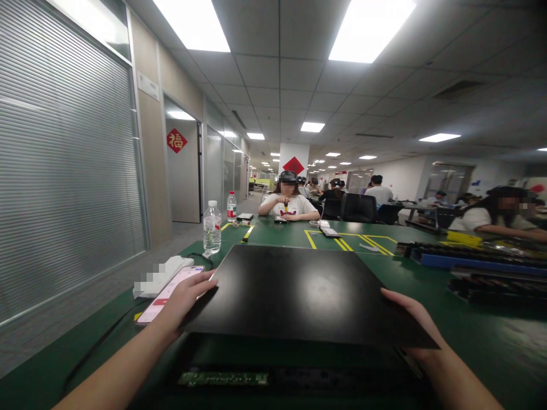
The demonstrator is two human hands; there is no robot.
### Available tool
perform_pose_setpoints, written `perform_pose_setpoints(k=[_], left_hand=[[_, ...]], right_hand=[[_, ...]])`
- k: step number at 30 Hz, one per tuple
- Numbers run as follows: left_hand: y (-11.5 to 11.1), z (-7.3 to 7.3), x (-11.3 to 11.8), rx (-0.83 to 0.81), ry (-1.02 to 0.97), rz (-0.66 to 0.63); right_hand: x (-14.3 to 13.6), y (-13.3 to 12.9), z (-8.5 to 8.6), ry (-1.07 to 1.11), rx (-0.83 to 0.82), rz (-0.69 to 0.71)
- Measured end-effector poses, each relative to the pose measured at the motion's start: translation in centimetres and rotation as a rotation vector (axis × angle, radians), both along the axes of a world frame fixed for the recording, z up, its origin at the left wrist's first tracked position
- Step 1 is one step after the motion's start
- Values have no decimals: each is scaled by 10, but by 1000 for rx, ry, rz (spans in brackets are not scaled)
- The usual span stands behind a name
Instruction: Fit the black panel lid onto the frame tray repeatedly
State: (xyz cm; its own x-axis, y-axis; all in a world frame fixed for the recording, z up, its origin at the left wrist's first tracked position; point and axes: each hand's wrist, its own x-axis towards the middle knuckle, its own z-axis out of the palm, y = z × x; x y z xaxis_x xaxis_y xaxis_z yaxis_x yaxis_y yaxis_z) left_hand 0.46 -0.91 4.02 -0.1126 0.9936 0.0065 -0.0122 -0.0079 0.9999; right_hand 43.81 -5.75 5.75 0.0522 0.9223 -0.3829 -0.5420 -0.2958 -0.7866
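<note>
A large black flat panel (294,296) spans the middle of the view, raised above the green table. My left hand (192,293) is closed on its left edge, thumb over the top. On the right edge my right hand (412,319) grips it the same way, its other fingers mostly hidden underneath. Below the panel's near edge lies a dark frame or tray, blurred, with a green circuit board (224,378) in it. Part of that frame is covered by the panel.
Left on the green table (115,330) are a lit phone (171,293), a white object (164,273), a black cable and a water bottle (212,228). Dark strips and a blue one (461,263) lie at the right. A person (288,199) sits opposite; others sit further off.
</note>
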Motion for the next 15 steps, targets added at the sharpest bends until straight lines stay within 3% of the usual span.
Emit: perform_pose_setpoints(k=[4,6,11,15], left_hand=[[-3,-3,7,182,225,-67],[-4,-6,10,193,323,-93],[2,-19,5,226,647,-7],[0,-26,0,254,894,-87]], right_hand=[[2,-3,7,-61,-2,-138],[4,-4,10,-88,10,-204],[11,0,9,-136,95,-396],[13,3,8,-171,161,-631]])
